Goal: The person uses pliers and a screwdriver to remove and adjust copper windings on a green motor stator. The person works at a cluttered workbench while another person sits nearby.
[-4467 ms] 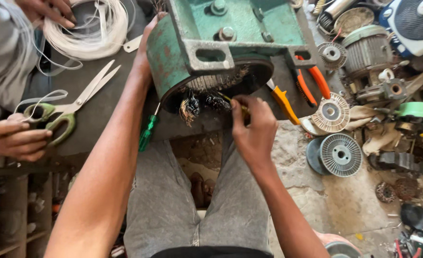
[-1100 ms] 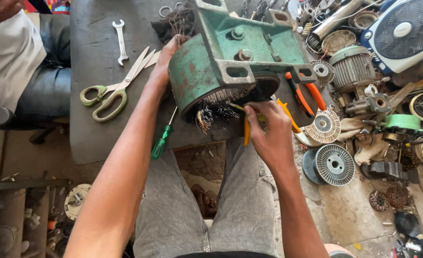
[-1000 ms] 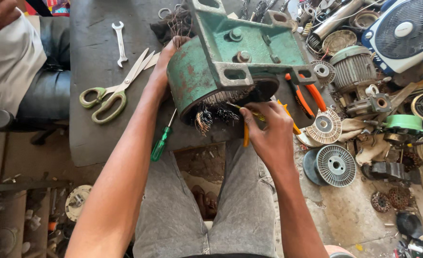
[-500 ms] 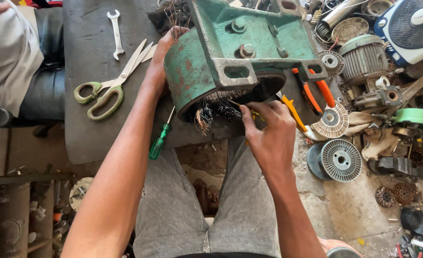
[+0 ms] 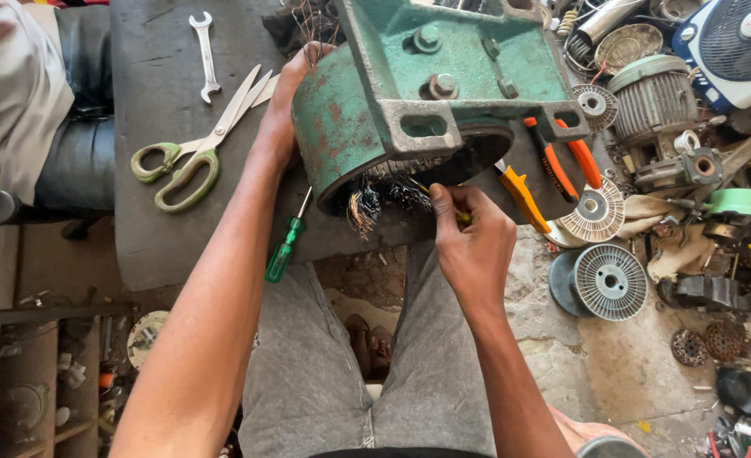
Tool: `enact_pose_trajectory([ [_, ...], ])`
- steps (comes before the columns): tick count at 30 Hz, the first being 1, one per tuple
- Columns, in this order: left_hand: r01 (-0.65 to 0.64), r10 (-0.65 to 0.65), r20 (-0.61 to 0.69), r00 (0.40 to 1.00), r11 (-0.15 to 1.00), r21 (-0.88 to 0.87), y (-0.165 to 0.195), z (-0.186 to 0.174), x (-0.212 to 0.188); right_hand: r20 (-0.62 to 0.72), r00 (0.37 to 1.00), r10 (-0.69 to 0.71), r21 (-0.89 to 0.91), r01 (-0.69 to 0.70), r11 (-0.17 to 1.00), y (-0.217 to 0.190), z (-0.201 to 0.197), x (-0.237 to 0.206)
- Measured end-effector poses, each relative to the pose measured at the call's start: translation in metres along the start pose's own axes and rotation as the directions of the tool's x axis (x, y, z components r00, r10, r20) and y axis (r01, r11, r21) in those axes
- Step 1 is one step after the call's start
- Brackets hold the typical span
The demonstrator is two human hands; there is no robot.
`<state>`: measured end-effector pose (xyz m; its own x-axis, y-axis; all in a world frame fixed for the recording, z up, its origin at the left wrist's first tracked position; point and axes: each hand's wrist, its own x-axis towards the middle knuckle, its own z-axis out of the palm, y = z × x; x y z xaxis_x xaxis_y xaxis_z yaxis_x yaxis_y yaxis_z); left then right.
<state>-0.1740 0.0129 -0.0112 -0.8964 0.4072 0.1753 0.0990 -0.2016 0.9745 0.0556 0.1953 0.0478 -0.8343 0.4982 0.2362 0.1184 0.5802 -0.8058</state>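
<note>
A large green motor housing (image 5: 409, 102) lies on its side on the dark table (image 5: 164, 229), its open end toward me with frayed copper windings (image 5: 375, 199) hanging out. My left hand (image 5: 286, 106) grips the housing's left rim and steadies it. My right hand (image 5: 469, 233) is closed around a thin yellow-handled tool (image 5: 460, 216) whose tip pokes into the windings at the opening.
A green-handled screwdriver (image 5: 284, 250), green-handled scissors (image 5: 197, 148) and a spanner (image 5: 204, 51) lie on the table. Orange-handled pliers (image 5: 562, 161) and a yellow-handled tool (image 5: 524, 199) rest right of the housing. Motor parts, rotors and a fan litter the floor at right. Another person sits at upper left.
The view has shifted slightly closer to the housing. My right hand has pushed the yellow tool further into the windings; my left hand has stayed on the rim.
</note>
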Motion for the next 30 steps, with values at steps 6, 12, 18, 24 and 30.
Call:
enact_pose_trajectory([
  [6, 0.049, -0.050, -0.035, 0.998, 0.998, -0.032, -0.014, -0.005, 0.013, -0.011, 0.999, 0.049, 0.073, -0.048, 0.996, 0.009, 0.006, -0.007],
  [12, -0.200, 0.194, 0.053, 0.980, 0.962, 0.186, -0.026, -0.012, 0.015, 0.058, 0.995, 0.075, 0.204, -0.085, 0.975, 0.008, 0.002, -0.003],
  [18, -0.168, 0.165, 0.042, 0.985, 0.983, 0.071, -0.025, -0.008, 0.010, 0.118, 0.990, 0.078, 0.099, -0.090, 0.991, 0.010, -0.004, -0.005],
  [24, -0.197, 0.191, 0.050, 0.980, 0.963, 0.181, -0.022, -0.010, 0.012, -0.021, 1.000, 0.001, 0.623, 0.012, 0.782, 0.033, -0.001, -0.006],
  [30, -0.227, 0.220, 0.055, 0.974, 0.957, 0.183, -0.026, -0.011, 0.014, -0.026, 0.984, -0.177, 0.148, 0.179, 0.973, 0.026, -0.016, -0.003],
])
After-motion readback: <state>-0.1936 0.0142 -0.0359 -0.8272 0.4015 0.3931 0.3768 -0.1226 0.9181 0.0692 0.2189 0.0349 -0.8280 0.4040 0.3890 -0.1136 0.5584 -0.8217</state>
